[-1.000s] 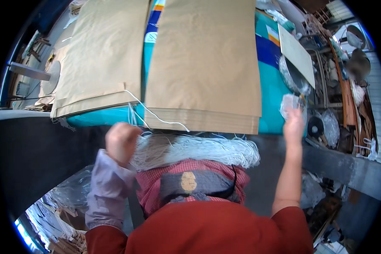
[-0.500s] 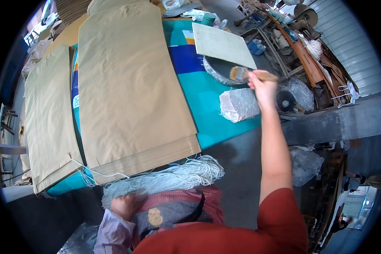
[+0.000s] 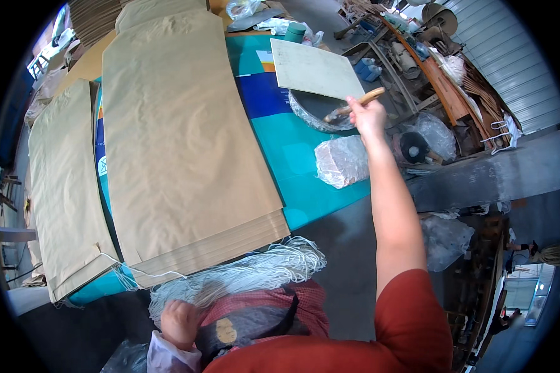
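Paper stack (image 3: 180, 124) evenly lit, shadows soft. Glints on the plastic-wrapped block (image 3: 342, 161). Bright opening (image 3: 521, 293) near right rim partly washed out; dim at lower left. Fisheye bends the corrugated wall (image 3: 494, 62), corners black. Brush (image 3: 339, 112) end inside the pan (image 3: 306, 118) looks murky: shade or blur, can't tell.

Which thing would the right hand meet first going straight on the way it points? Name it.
Probably the pale board partly over the basin; depth is unclear, so the right hand might pass above it.
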### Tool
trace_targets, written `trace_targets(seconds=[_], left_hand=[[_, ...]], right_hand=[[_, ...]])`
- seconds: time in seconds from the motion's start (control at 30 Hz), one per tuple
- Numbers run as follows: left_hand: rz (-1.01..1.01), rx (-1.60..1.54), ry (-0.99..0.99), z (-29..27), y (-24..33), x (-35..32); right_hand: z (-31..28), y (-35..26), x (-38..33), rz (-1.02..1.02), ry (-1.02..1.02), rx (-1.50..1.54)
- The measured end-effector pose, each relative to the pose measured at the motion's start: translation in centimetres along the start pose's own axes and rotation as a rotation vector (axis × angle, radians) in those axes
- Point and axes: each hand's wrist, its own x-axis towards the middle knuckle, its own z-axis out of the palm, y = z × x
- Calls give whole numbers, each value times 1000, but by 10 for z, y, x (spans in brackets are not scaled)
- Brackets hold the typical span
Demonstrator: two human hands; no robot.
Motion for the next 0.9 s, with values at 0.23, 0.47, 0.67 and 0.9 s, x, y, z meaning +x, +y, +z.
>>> trace_targets(seconds=[0.23,0.47,0.67,0.9], left_hand=[[-84,115,-48,-28,-3,-10],[-50,342,213,-59,-22,15],[-72,447,38,-64,-32,38],[-82,428,-3,-49,-42,46]], right_hand=[[-7,-78,-33,-102,15,-331],[64,-117,-247,-364,-605,494],[153,-160,-303,-641,-977,230],[160,-167,-303,-490,-949,44]])
